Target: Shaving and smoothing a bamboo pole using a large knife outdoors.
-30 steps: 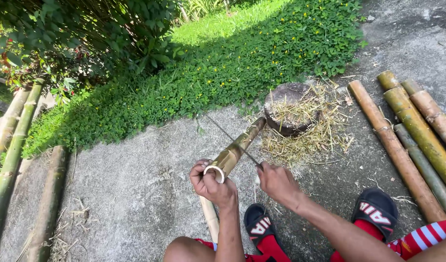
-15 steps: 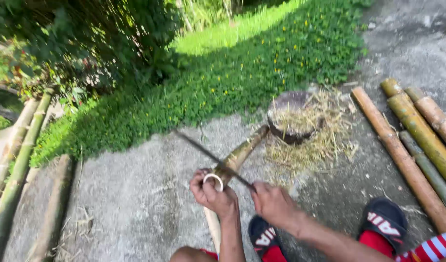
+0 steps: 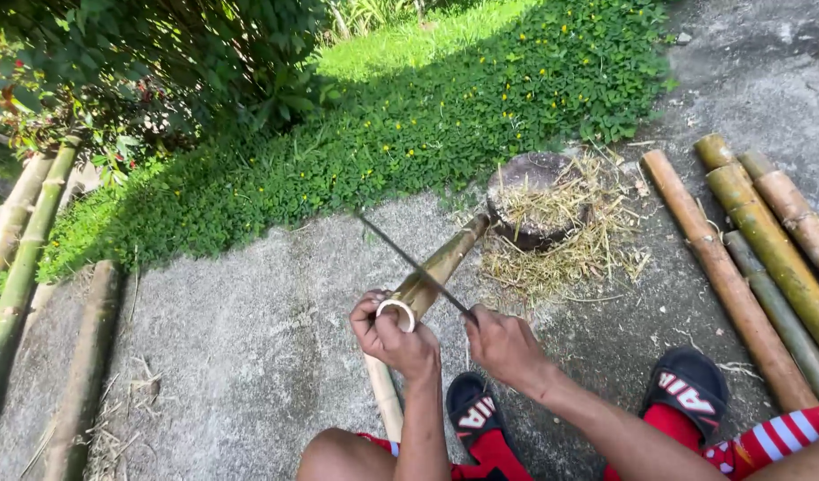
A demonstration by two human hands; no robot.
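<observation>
The bamboo section (image 3: 438,269) lies angled, far end propped on the wood block (image 3: 536,198) for support. The left hand (image 3: 393,331) clasps its near cut end, steadying it. The right hand (image 3: 506,346) clenches a long blade (image 3: 411,262) laid across the bamboo; the handle is hidden in the fist.

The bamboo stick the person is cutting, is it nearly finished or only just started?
Already done: lots of pale shavings lie around the wooden block. In hand: the left hand grips the near end of the bamboo piece, whose far end leans on the block, while the right hand lays a long blade across it. Left: the thick bamboo poles nearby look untouched.
</observation>
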